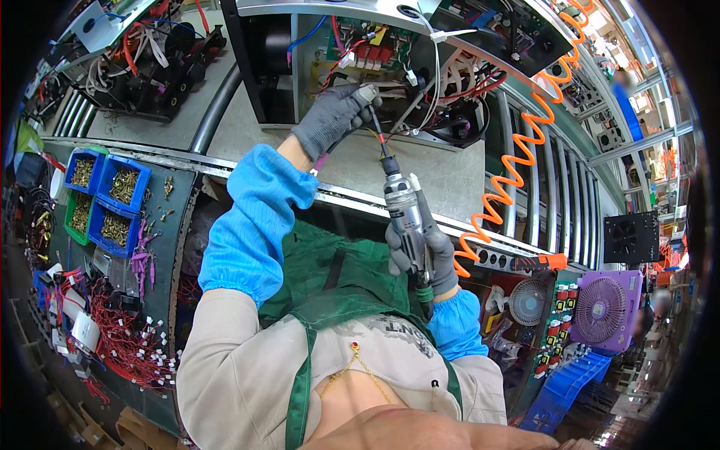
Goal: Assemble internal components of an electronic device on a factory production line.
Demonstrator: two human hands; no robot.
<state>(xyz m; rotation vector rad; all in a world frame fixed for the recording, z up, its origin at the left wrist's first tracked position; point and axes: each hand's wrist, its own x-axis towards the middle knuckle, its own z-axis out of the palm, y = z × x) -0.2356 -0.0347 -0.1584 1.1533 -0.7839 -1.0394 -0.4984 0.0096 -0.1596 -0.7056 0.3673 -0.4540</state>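
Observation:
My right hand (420, 244), in a grey glove, is wrapped around a silver air screwdriver (405, 206). Its long bit (379, 127) points away from me. At the bit's far end, my gloved left hand (335, 118) has its fingers pinched together; whatever lies between them is too small to make out. Just beyond both hands stands an open metal chassis (300, 82) with a green circuit board (386, 41), red and white wires and a white cable tie. The left fingers are in front of its lower opening.
Blue bins (124, 184) of brass screws stand on the left bench, beside red wire harnesses (131, 337). An orange coiled hose (510, 169) hangs on the right. Metal rollers (551, 187) run beyond it. A purple fan (604, 311) and an orange-handled tool (544, 262) are at right.

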